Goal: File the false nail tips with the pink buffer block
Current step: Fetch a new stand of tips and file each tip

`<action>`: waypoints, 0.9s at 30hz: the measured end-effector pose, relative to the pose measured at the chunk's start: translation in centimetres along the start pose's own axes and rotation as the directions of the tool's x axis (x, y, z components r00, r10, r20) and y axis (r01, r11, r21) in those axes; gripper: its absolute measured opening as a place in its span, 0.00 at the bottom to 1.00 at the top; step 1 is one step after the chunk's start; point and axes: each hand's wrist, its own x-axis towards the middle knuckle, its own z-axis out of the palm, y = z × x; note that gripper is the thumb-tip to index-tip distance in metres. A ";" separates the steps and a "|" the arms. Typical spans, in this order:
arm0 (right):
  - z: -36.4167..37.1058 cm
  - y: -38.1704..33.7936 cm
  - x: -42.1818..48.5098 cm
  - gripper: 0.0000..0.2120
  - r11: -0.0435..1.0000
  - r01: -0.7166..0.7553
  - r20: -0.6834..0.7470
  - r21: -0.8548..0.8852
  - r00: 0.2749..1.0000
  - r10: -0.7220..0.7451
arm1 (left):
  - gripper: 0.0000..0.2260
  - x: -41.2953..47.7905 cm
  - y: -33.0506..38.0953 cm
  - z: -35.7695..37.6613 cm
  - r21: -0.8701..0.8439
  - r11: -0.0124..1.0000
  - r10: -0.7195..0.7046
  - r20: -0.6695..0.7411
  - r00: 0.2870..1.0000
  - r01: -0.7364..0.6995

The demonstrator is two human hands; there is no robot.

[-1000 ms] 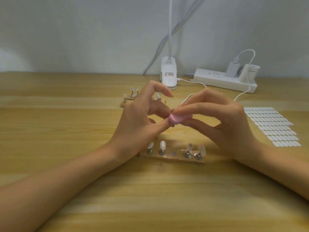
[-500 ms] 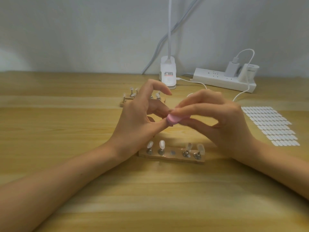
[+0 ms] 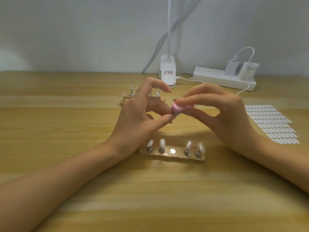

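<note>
My right hand (image 3: 222,113) pinches the pink buffer block (image 3: 177,109) between thumb and fingers, above the table's middle. My left hand (image 3: 140,118) pinches something small between thumb and middle finger right against the block's left end; the item itself is hidden by the fingertips. Below the hands lies a wooden holder strip (image 3: 172,154) with several false nail tips (image 3: 162,142) standing on metal stands and one bare metal disc (image 3: 172,151) in its middle slot. A second wooden holder (image 3: 124,101) with nail tips lies behind my left hand.
A sheet of white adhesive tabs (image 3: 274,124) lies at the right. At the back stand a white clip lamp base (image 3: 168,73) and a white power strip (image 3: 224,79) with plugs and a cable trailing toward my right hand.
The pink block has shifted slightly left and tilted against the left fingertips, blurred by motion. Both hands stay together in about the same place.
</note>
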 end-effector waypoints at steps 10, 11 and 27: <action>0.0 0.3 0.1 0.12 0.999 -0.016 -0.003 0.051 1.000 0.016 | 0.18 -0.1 0.0 0.1 0.001 1.000 0.022 0.006 1.000 -0.022; 0.1 0.2 0.0 0.12 0.998 0.004 0.010 0.059 1.000 -0.004 | 0.18 -0.1 0.0 0.1 0.001 1.000 0.022 0.013 1.000 -0.022; -0.3 0.2 0.1 0.10 1.000 0.002 -0.013 0.015 1.000 -0.002 | 0.27 -0.2 0.3 0.1 -0.028 0.999 -0.016 0.037 0.999 0.017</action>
